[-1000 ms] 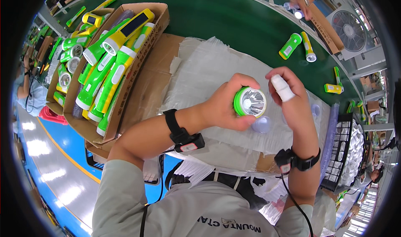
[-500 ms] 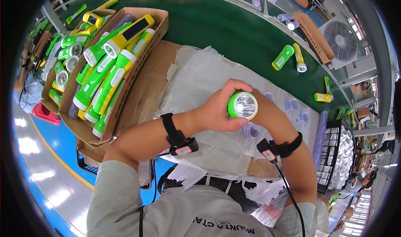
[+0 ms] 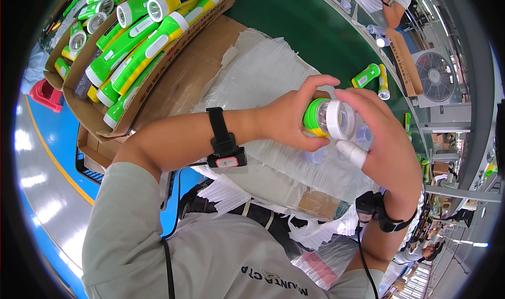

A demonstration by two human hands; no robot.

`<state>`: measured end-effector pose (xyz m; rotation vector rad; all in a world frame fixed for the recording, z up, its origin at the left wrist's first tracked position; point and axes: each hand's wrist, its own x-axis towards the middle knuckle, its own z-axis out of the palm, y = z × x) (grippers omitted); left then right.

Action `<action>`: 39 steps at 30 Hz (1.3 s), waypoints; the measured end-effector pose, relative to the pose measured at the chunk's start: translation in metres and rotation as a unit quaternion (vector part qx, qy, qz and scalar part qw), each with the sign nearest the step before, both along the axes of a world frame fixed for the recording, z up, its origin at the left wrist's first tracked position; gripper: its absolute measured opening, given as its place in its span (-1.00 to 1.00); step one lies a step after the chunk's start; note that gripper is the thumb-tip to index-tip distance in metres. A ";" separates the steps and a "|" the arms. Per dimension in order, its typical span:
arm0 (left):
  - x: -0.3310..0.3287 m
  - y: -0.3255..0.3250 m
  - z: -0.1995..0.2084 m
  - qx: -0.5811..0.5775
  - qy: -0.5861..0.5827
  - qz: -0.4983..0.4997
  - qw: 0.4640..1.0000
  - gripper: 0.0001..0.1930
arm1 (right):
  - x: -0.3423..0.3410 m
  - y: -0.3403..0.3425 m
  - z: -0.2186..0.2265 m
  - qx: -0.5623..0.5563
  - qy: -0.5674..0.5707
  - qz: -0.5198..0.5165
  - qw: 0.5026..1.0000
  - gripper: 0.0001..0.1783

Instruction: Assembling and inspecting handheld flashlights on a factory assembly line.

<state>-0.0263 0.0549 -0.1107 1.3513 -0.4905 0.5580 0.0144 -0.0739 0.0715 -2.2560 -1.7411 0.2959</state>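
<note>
Upright in my left hand (image 3: 286, 117) is a green and yellow flashlight (image 3: 314, 116), its thumb and fingers wrapped round the body below the head. A white ring cap with a clear lens (image 3: 334, 119) sits against the flashlight's head. My right hand (image 3: 383, 128) has its fingers and thumb round that cap from the right; a white cover (image 3: 351, 153) wraps the thumb. Whether the cap is seated or only touching the head, I cannot tell. Clear plastic rings (image 3: 315, 155) lie below the hands on the white wrapping sheet (image 3: 263, 70).
A cardboard box (image 3: 173, 72) full of flashlights stands at left, with a second box behind it. Two flashlights (image 3: 366, 76) lie at far right on the green tabletop (image 3: 273, 9). Beyond are a fan (image 3: 435, 77) and another person's arm (image 3: 392, 12). A red stool (image 3: 46, 95) stands on the floor.
My right hand has come from behind the flashlight to its front, bringing the white ring cap to the head. The flashlight has tilted toward the right, and the view has shifted.
</note>
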 end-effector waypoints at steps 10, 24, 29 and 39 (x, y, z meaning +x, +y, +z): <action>0.005 0.004 0.000 0.041 -0.018 0.040 0.998 -0.05 | 0.003 0.014 -0.008 -0.014 -0.012 0.015 1.000 -0.41; 0.007 0.017 0.001 0.136 -0.086 -0.019 0.987 -0.43 | -0.006 0.012 -0.009 -0.042 0.043 -0.028 0.998 -0.52; -0.014 0.036 0.032 0.297 -0.121 0.047 0.946 -0.51 | -0.001 0.006 -0.006 -0.021 -0.027 0.051 0.998 -0.55; -0.011 0.039 0.061 0.352 -0.030 -0.028 0.935 -0.64 | 0.010 -0.007 -0.020 0.006 -0.051 -0.023 0.998 -0.49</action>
